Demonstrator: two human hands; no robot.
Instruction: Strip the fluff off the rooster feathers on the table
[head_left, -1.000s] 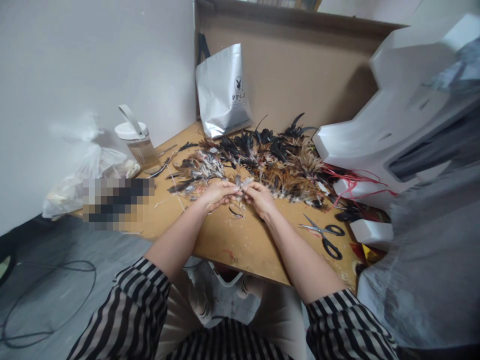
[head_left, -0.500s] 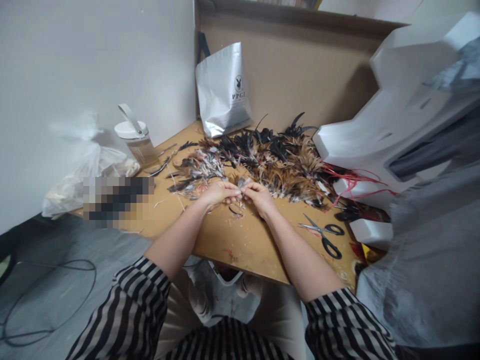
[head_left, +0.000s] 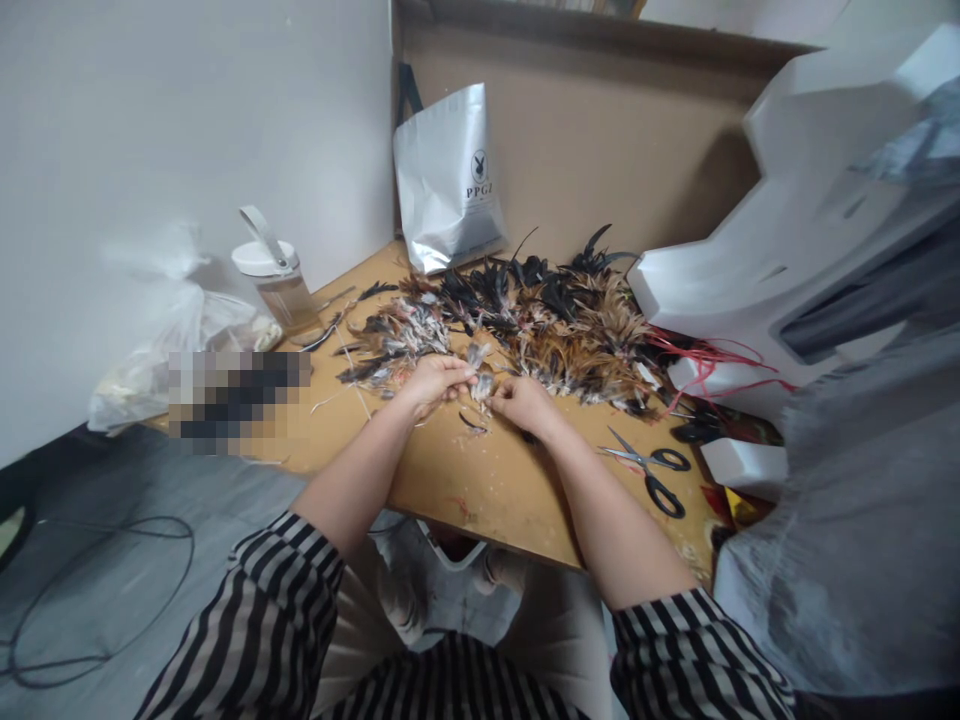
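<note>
My left hand (head_left: 436,385) is closed in a pinch on a small grey feather (head_left: 478,354), whose tip points up and to the right. Just to its right, my right hand (head_left: 525,406) pinches a second small pale feather (head_left: 483,386) near its base. A narrow gap separates the two sets of fingertips. Beyond both hands spreads a heap of brown and black feathers (head_left: 555,340), with a greyish-white bunch of feathers (head_left: 409,325) at its left. One dark curved feather (head_left: 472,424) lies on the wooden table (head_left: 480,490) below the fingertips.
Black-handled scissors (head_left: 649,465) lie spread at the right, near red strings (head_left: 705,365) and white foam (head_left: 697,270). A silver bag (head_left: 446,190) stands at the back. At the left are a lidded bottle (head_left: 281,290) and a knotted plastic bag (head_left: 169,345).
My hands have moved slightly apart; the fingertips met before. The feathers between them now show more clearly, one at each hand. The surrounding things have stayed in place.
</note>
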